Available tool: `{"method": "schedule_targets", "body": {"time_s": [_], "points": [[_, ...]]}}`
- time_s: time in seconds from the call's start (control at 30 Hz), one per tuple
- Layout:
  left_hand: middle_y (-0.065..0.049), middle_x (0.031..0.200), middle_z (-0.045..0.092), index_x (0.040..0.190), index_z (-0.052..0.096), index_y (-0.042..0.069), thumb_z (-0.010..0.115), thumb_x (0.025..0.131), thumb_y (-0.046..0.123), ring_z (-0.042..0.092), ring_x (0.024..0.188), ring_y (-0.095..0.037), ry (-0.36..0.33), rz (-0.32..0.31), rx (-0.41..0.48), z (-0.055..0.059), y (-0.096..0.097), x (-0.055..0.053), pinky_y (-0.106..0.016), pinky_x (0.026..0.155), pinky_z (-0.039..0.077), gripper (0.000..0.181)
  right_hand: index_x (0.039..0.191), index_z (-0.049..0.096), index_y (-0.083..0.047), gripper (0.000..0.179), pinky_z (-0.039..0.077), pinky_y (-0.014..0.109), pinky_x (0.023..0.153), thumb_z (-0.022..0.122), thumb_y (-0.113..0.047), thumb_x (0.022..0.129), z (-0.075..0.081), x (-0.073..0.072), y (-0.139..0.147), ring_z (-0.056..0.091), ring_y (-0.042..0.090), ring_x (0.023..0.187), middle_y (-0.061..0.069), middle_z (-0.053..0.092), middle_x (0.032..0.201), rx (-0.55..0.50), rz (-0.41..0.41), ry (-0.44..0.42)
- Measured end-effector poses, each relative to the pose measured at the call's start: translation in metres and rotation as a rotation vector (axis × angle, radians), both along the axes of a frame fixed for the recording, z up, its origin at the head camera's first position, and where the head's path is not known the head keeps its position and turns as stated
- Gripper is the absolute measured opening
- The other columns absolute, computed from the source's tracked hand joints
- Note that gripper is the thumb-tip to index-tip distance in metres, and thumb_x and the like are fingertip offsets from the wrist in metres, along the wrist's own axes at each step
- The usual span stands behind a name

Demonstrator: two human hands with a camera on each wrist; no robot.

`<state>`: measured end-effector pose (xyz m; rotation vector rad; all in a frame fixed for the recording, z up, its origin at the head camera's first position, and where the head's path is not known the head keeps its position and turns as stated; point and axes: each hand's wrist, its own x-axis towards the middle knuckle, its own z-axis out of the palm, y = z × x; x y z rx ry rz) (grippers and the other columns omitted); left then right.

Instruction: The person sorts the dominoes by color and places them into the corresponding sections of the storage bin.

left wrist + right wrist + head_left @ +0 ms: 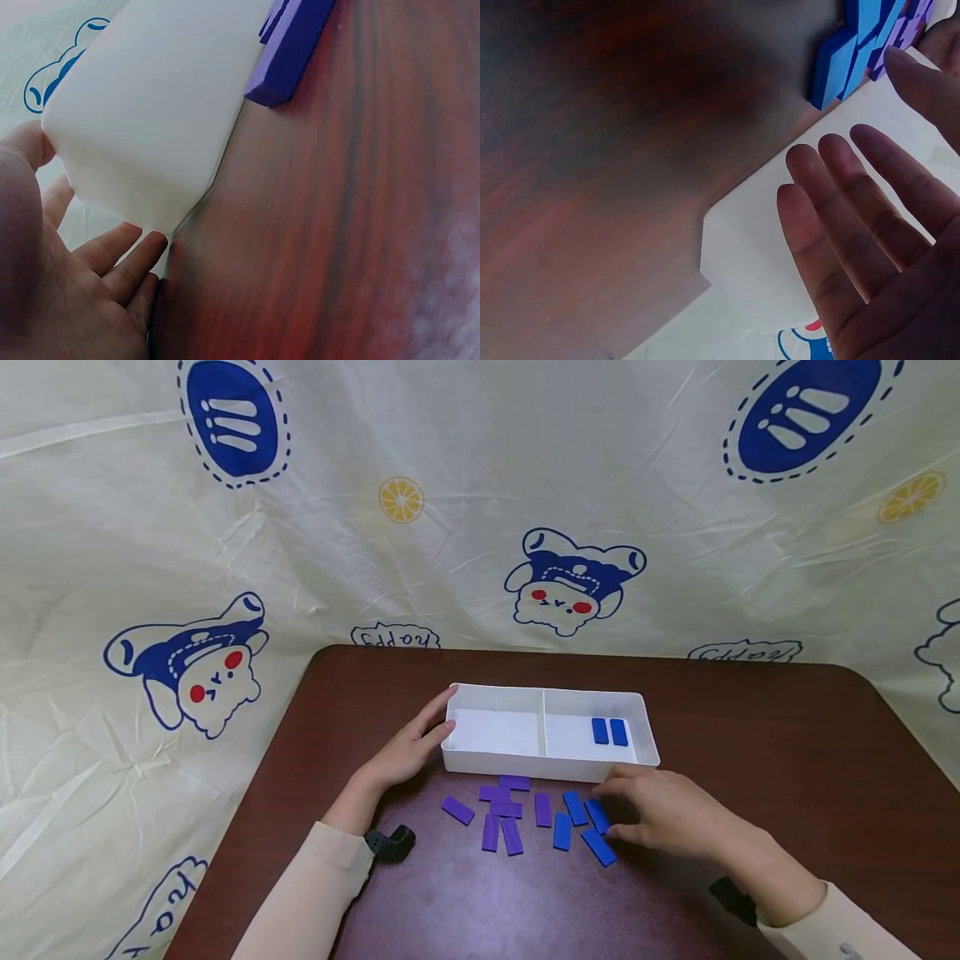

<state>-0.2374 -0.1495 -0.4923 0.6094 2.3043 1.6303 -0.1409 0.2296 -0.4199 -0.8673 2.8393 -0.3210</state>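
Note:
A white two-compartment box (495,763) sits on the table, with two blue blocks (610,732) in its right compartment. My left hand (408,747) rests against the box's left end; in the left wrist view its fingers (135,262) lie along the end wall and the thumb touches a corner. In front of the box's right half, my right hand (667,806) reaches down over several loose blue blocks (562,832), thumb and index finger apart on either side of the nearest one. The right wrist view shows the fingers (832,217) extended, holding nothing, near the blue blocks (832,67).
Several purple blocks (512,837) lie scattered in front of the box, left of the blue ones. The brown table (750,727) has a rounded far edge, and a patterned pale sheet (450,568) hangs behind it. Each wrist wears a dark band (392,843).

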Motion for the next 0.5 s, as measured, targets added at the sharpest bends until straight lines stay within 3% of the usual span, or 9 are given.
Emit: {"method": "schedule_targets", "body": {"time_s": [0.23,0.5], "points": [[0.000,0.173,0.021,0.165,0.020,0.040,0.048,0.111,0.034,0.025,0.159,-0.031,-0.002,0.001,0.005,0.001,0.000,0.001,-0.058,0.125,0.028,0.061,0.120,0.077,-0.020,0.045,0.060,0.044,0.087,0.091,-0.035,0.079,-0.006,-0.001,-0.002,0.068,0.014,0.103,-0.004,0.069,0.118,0.000,0.009,-0.007],[-0.001,0.173,0.022,0.165,0.021,0.038,0.048,0.111,0.031,0.026,0.158,-0.032,-0.001,-0.006,0.025,0.002,0.000,0.002,-0.058,0.124,0.028,0.061,0.118,0.078,-0.018,0.046,0.057,0.033,0.078,0.091,-0.035,0.078,-0.011,-0.003,-0.003,0.057,0.005,0.091,-0.008,0.067,0.110,0.034,0.029,0.027]]}}
